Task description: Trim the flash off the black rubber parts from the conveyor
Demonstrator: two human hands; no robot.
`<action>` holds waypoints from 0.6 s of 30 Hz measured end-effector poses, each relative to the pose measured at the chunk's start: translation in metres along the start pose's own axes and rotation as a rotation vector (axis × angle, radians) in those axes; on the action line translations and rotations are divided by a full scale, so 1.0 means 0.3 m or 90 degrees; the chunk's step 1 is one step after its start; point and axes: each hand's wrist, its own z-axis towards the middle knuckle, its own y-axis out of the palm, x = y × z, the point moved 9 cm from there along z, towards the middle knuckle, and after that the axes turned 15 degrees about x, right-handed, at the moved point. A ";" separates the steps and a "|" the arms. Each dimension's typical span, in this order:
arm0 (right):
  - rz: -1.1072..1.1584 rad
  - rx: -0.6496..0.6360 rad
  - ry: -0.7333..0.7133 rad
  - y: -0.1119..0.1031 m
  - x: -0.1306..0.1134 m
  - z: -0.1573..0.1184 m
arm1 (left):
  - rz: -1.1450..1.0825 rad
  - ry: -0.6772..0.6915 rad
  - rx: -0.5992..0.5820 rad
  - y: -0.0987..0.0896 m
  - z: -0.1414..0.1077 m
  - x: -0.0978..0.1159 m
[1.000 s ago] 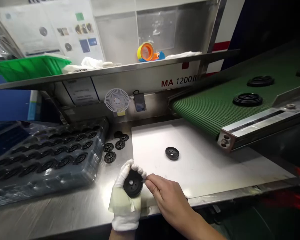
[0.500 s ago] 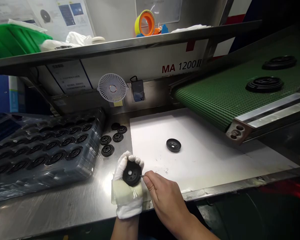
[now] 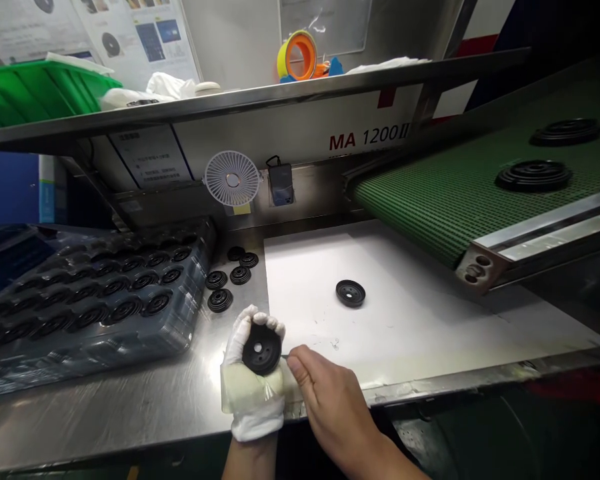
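My left hand [image 3: 253, 390], in a white glove with a pale patch over the palm, cups a round black plastic disc [image 3: 263, 348]. The disc has a centre hole, and its dished face is turned up toward me. Bare, my right hand [image 3: 333, 393] pinches a small thin-tipped tool [image 3: 285, 357]; most of the tool is hidden in the fingers. Its tip is at the disc's right rim, and whether it touches I cannot tell. Another black disc [image 3: 351, 293] lies on the white sheet beyond my hands. Several ridged black discs [image 3: 220, 300] sit on the metal table to the left.
At left stands a clear plastic tray [image 3: 177, 333] filled with rows of black discs. A green conveyor belt [image 3: 430, 200] carrying two discs juts in from the right, above the white sheet [image 3: 410, 347]. Behind are a small fan [image 3: 233, 179] and a shelf [image 3: 260, 95].
The tool's tip has slid slightly down along the disc's right rim, and the disc has turned a little in my left hand. The whole view has shifted slightly.
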 end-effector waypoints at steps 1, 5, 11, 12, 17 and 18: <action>-0.005 0.011 0.006 -0.003 0.007 0.004 | 0.000 -0.003 -0.010 0.003 -0.001 -0.002; -0.029 0.027 0.003 0.001 0.024 0.013 | -0.002 -0.019 -0.011 0.003 0.003 -0.018; -0.041 0.018 -0.003 0.016 0.021 0.002 | -0.003 -0.006 0.028 -0.014 0.018 -0.022; -0.039 0.016 -0.001 0.017 0.020 0.001 | -0.004 -0.005 0.023 -0.013 0.019 -0.022; -0.011 0.015 0.007 0.021 0.017 -0.006 | -0.029 -0.008 0.024 -0.022 0.026 -0.018; -0.003 0.013 0.009 0.022 0.015 -0.009 | -0.034 -0.012 0.025 -0.024 0.027 -0.018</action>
